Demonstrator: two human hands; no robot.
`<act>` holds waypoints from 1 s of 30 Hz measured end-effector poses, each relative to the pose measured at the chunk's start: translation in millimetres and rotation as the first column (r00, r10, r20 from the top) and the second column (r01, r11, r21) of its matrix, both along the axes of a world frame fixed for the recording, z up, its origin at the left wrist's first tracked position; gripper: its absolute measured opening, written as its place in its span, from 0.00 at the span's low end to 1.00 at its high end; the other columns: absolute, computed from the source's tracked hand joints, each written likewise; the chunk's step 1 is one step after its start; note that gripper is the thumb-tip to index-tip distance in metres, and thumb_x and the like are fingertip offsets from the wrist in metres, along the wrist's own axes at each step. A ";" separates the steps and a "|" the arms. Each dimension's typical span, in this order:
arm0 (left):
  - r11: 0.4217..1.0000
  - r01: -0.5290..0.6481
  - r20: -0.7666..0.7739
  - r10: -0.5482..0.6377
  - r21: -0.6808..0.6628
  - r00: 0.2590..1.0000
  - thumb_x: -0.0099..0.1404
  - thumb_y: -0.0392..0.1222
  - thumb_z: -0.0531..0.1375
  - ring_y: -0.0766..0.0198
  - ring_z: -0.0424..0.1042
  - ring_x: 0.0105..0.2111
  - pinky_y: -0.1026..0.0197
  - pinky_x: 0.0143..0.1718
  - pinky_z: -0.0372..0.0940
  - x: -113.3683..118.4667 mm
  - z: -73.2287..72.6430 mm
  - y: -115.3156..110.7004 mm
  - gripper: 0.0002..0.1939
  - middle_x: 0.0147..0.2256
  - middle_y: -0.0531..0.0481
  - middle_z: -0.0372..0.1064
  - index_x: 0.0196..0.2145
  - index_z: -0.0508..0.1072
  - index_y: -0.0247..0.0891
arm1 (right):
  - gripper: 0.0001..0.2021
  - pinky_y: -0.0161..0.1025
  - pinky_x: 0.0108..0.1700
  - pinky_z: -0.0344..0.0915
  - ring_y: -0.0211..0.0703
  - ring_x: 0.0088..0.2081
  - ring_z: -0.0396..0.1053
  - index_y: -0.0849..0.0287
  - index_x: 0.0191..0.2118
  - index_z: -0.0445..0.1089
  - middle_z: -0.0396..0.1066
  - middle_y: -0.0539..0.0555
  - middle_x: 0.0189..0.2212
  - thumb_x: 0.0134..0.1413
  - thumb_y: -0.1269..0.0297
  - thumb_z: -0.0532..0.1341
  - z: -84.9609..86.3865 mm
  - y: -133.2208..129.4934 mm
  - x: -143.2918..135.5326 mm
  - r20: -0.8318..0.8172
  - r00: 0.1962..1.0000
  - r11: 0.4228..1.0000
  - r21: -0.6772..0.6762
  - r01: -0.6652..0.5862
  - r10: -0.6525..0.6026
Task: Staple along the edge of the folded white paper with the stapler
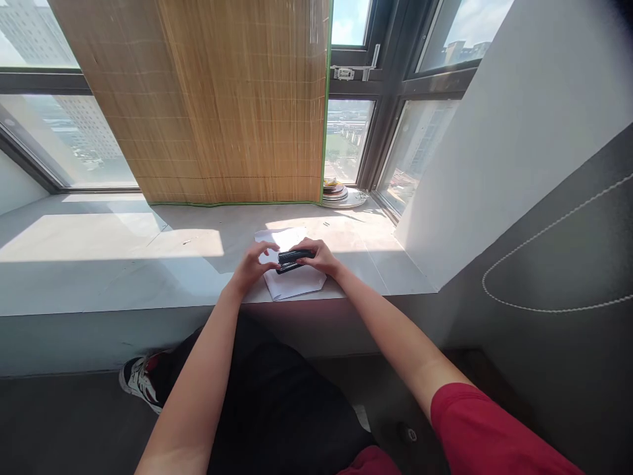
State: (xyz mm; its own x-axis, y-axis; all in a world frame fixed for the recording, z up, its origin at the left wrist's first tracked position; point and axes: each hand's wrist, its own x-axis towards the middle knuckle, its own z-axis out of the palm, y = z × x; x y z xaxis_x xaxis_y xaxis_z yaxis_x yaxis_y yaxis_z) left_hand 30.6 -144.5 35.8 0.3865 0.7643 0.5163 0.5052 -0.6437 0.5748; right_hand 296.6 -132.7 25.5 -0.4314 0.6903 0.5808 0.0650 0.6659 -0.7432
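The right grip (319,256) pinches a slim black stapler (295,254) above white paper (297,285) on the pale windowsill (123,280). Left of it, the left grip (254,265) is spread, thumb by the stapler's nose; touching, I can't tell. A sudden squeeze could nip that thumb.

Two hands (251,267) (322,256), one stapler (295,255), one blind (222,105), one shoe (140,382)
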 end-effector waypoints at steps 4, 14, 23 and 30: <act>0.999 0.026 -0.099 -0.022 0.040 0.995 0.59 0.39 0.72 0.60 0.70 0.38 0.54 0.49 0.65 5.6 1.0 1.8 0.15 0.44 0.50 0.75 0.44 0.76 0.42 | 0.22 0.48 0.49 0.69 0.51 0.43 0.72 0.56 0.47 0.81 0.79 0.57 0.39 0.56 0.44 0.71 3.5 -4.9 -2.3 0.044 0.999 0.999 0.026 -0.033 0.032; 0.974 -0.190 -0.020 0.194 0.123 0.981 0.68 0.43 0.65 0.56 0.72 0.44 0.51 0.52 0.66 16.1 6.0 -5.0 0.07 0.44 0.47 0.75 0.42 0.74 0.41 | 0.24 0.52 0.51 0.73 0.54 0.46 0.76 0.57 0.50 0.80 0.80 0.57 0.44 0.52 0.47 0.72 -2.9 7.1 17.3 -0.151 0.939 0.942 -0.183 0.280 -0.309; 0.997 0.039 -0.449 -0.065 -0.067 0.891 0.73 0.55 0.59 0.44 0.66 0.64 0.42 0.64 0.61 67.5 0.3 -25.3 0.24 0.63 0.37 0.68 0.60 0.72 0.39 | 0.19 0.61 0.57 0.70 0.59 0.50 0.76 0.55 0.47 0.83 0.80 0.58 0.46 0.50 0.53 0.72 -0.3 53.5 126.1 0.176 0.881 0.880 -0.117 0.461 -0.439; 0.990 -0.022 -0.678 -0.079 -0.140 0.731 0.73 0.63 0.54 0.29 0.42 0.73 0.28 0.69 0.44 92.2 -9.2 -51.1 0.41 0.75 0.32 0.44 0.73 0.56 0.35 | 0.18 0.56 0.55 0.69 0.57 0.50 0.74 0.53 0.51 0.81 0.80 0.57 0.46 0.58 0.55 0.70 -8.4 41.5 110.6 0.260 0.938 0.966 -0.063 0.252 -0.228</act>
